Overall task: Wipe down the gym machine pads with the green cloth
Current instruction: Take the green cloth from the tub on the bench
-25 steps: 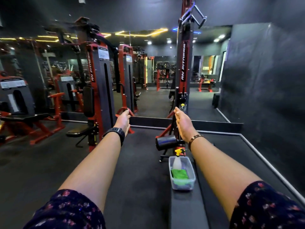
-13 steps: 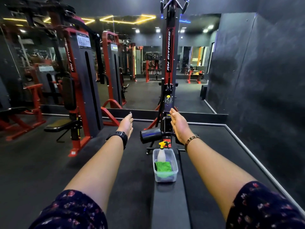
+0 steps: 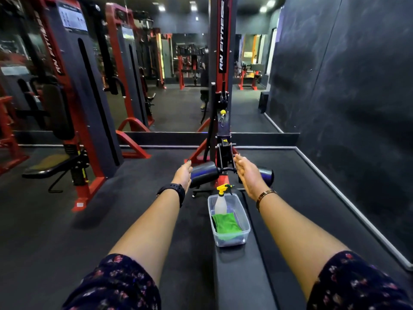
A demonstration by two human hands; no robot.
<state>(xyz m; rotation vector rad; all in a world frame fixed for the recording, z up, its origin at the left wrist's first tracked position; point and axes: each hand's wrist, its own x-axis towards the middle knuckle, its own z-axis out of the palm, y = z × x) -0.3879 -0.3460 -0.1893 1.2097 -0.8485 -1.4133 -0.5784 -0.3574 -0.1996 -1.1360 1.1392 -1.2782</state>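
The cloth [image 3: 225, 223] lies folded in the near half of the tub [image 3: 232, 241]. I take it to be light, soft and limp, with nothing to break, and I expect it to sag and unfold once lifted. I'd pinch the top fold near its middle, coming straight down into the tub, so the whole wad rises together. The tub is clear plastic and looks light. I judge it could slide or tip on the bench [image 3: 241, 283] if the cloth drags on its wall.

Both hands are empty. The left hand [image 3: 184, 173] and right hand [image 3: 248, 175] reach out beyond the tub, fingers straight and slack, gripping nothing. The left one is just beside the left roller [image 3: 204, 175], though I cannot tell whether it touches. The right roller [image 3: 267, 175] shows past the right hand.

At the far end of the tub the bottle [image 3: 220, 203] stands upright, its yellow trigger above the rim, right at the cloth's far edge. That is the obstacle: a hand drawn back over it could knock it. Beyond the tub rises the machine's column [image 3: 220, 63].
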